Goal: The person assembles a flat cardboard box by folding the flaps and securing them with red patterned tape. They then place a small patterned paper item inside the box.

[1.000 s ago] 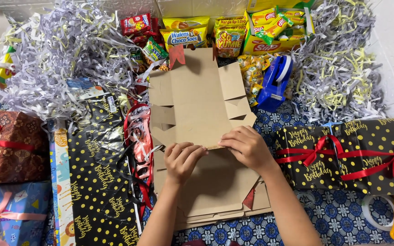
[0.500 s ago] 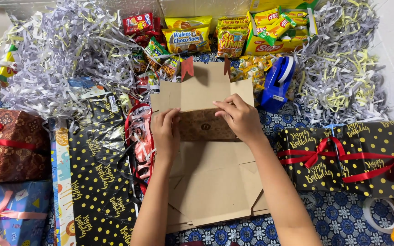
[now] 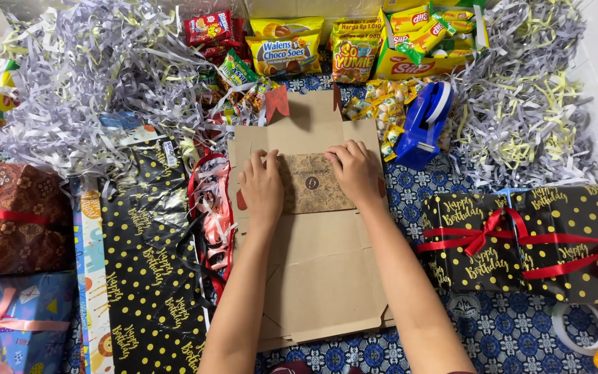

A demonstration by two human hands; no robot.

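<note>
A flat brown cardboard box blank [image 3: 320, 270] lies unfolded in front of me on the patterned blue cloth. A folded panel with a darker printed brown face [image 3: 313, 183] lies across its far half. My left hand [image 3: 262, 188] presses flat on the left end of that panel, fingers spread a little. My right hand [image 3: 355, 172] presses on its right end. Both palms are down on the cardboard and neither hand grips anything. Red tabs [image 3: 276, 102] show at the box's far edge.
Black gold-dotted wrapping paper [image 3: 148, 277] and red ribbon [image 3: 210, 208] lie left. Two wrapped black boxes with red ribbon [image 3: 527, 239] sit right. A blue tape dispenser [image 3: 423, 125], snack packets [image 3: 285, 52], shredded paper [image 3: 91, 69] lie beyond. Wrapped gifts [image 3: 5, 221] at far left, a tape roll [image 3: 579, 325] at lower right.
The raised cardboard flap has been folded down flat onto the box. Both hands moved away from me with it and now press on the folded panel.
</note>
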